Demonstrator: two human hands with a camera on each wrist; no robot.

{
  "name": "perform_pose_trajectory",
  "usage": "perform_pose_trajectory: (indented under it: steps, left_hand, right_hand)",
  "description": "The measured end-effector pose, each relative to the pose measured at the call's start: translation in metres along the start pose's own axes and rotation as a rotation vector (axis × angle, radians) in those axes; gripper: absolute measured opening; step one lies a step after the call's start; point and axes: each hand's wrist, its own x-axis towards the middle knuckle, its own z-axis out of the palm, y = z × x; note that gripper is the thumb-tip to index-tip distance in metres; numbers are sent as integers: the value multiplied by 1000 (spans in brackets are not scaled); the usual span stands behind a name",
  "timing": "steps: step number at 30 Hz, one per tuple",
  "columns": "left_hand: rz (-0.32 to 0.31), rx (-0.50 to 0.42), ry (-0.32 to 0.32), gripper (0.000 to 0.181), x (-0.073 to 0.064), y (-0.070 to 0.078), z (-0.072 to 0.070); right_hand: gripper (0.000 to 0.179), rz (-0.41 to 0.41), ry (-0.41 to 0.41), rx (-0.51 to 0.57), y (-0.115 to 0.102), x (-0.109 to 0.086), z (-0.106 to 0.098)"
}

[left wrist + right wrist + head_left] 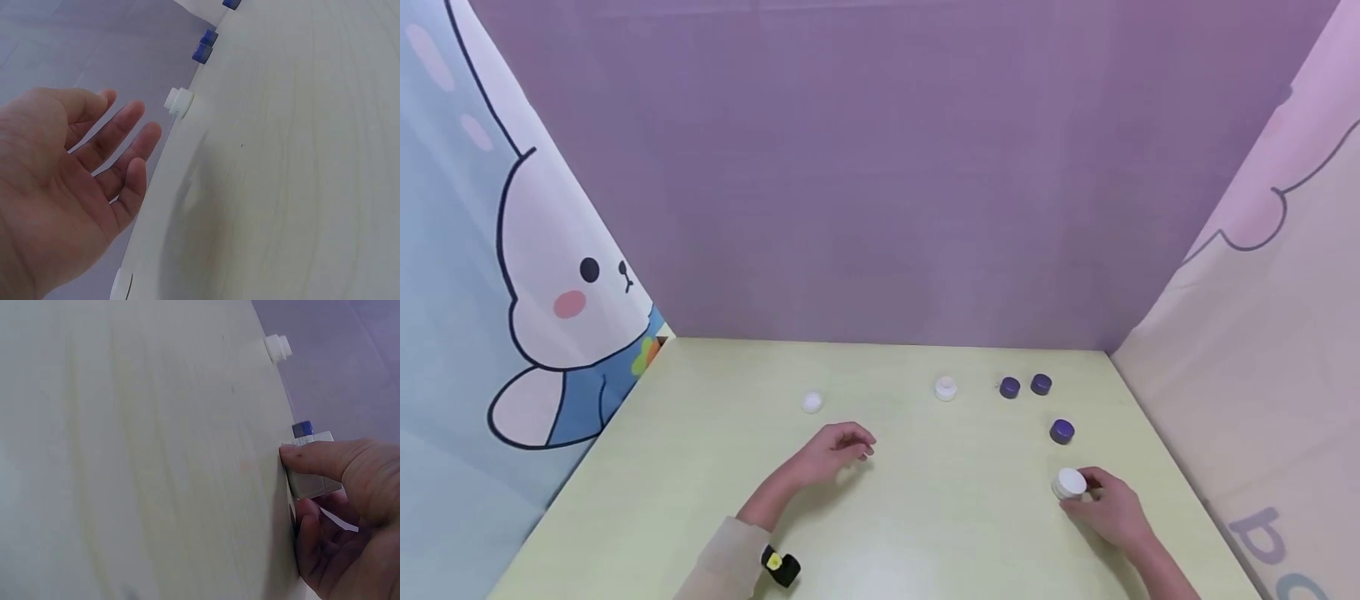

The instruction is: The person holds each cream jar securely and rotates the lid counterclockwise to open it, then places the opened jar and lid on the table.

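Note:
Between thumb and fingers, my right hand (1114, 510) grips a small white jar (1068, 483) with a white lid, at the table's right side. The right wrist view shows the thumb lying along the side of this jar (306, 483), low at the tabletop. My left hand (831, 454) hovers over the left-middle of the table, holding nothing. Its fingers are loosely bent in the left wrist view. Beyond it lies a round white lid (812, 402). Farther right stands a white jar without a lid (945, 388), its narrower neck visible in the left wrist view.
Two small dark purple-blue pieces (1010, 387) sit side by side at the back right, and another such piece (1062, 431) lies just beyond the gripped jar. A purple cloth (887, 183) rises behind the pale table (925, 517). Printed cloths hang at both sides.

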Motion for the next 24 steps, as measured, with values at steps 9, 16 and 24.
perform_pose_trajectory:
  steps: [9, 16, 24]
  left_hand:
    - [-7, 6, -16, 22, -8, 11, 2]
    - [-18, 18, 1, 21, -16, 13, 1]
    - [-4, 2, -19, 23, -25, 5, 1]
  right_hand:
    - [51, -98, 28, 50, -32, 10, 19]
    - [44, -174, 14, 195, -77, 19, 37]
    - [42, -249, -60, 382, -127, 17, 52]
